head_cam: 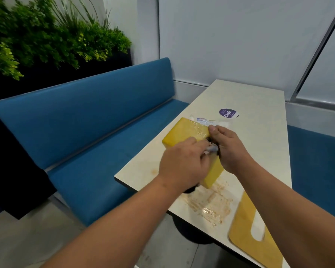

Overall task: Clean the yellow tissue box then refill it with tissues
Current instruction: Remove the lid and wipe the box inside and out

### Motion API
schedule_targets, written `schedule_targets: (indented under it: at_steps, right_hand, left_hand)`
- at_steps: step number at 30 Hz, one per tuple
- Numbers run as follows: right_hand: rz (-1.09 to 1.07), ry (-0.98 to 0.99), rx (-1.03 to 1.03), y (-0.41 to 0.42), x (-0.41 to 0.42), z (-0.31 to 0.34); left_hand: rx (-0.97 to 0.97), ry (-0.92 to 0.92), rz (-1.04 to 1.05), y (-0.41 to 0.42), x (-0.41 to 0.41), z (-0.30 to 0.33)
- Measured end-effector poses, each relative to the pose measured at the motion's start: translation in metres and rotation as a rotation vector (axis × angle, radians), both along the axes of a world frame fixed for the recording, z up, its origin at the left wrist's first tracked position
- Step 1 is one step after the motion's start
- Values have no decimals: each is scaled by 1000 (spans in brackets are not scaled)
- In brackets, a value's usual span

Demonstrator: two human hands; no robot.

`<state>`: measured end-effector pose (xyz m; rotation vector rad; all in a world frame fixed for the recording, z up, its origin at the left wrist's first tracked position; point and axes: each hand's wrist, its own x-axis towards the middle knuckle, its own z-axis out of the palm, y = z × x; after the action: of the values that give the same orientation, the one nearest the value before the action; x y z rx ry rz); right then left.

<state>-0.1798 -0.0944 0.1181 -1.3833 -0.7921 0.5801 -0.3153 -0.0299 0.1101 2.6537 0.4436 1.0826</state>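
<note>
The yellow tissue box [184, 132] stands tilted on the pale table [259, 120]. My right hand [228, 149] grips its upper right edge, thumb on top. My left hand [184, 165] holds a small crumpled wipe [269, 148] against the box's open side; the wipe is mostly hidden by my fingers. The box's flat yellow lid [248, 225], with a long slot cut in it, lies at the table's near right. A clear plastic pack of tissues [209, 121] lies just behind the box.
Brownish smears and a scrap of clear film [211, 211] mark the table near the front edge. A round purple sticker [228, 113] sits farther back. A blue bench [97, 120] runs along the left, with plants [46, 35] behind it.
</note>
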Motion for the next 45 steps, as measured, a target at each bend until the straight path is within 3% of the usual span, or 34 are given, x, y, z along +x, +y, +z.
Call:
schedule_targets:
  at_steps: [5, 10, 15, 20, 26, 31, 37, 43, 45]
  right_hand:
    - [-27, -40, -83, -4, -2, 0]
    - [0, -70, -59, 1, -11, -5]
    - [-26, -85, -95, -3, -13, 2]
    - [-2, -84, -51, 0, -11, 0]
    - [-61, -121, -78, 0, -11, -2]
    - [-26, -113, -38, 0, -7, -3]
    - [-49, -200, -107, -1, -10, 0]
    - [-36, -181, -68, 0, -6, -2]
    - [-49, -212, -58, 0, -7, -2]
  left_hand:
    - [-306, 166, 343, 61, -10, -2]
    - [-161, 119, 18, 14, 6, 12]
    - [-261, 181, 270, 58, 7, 9]
    - [-260, 88, 70, 17, 17, 22]
    - [-296, 146, 293, 58, 9, 11]
    - [-289, 28, 73, 18, 20, 15]
    - [-349, 52, 265, 56, 11, 2]
    - [-303, -57, 58, 15, 19, 10]
    - [-354, -89, 106, 26, 18, 6]
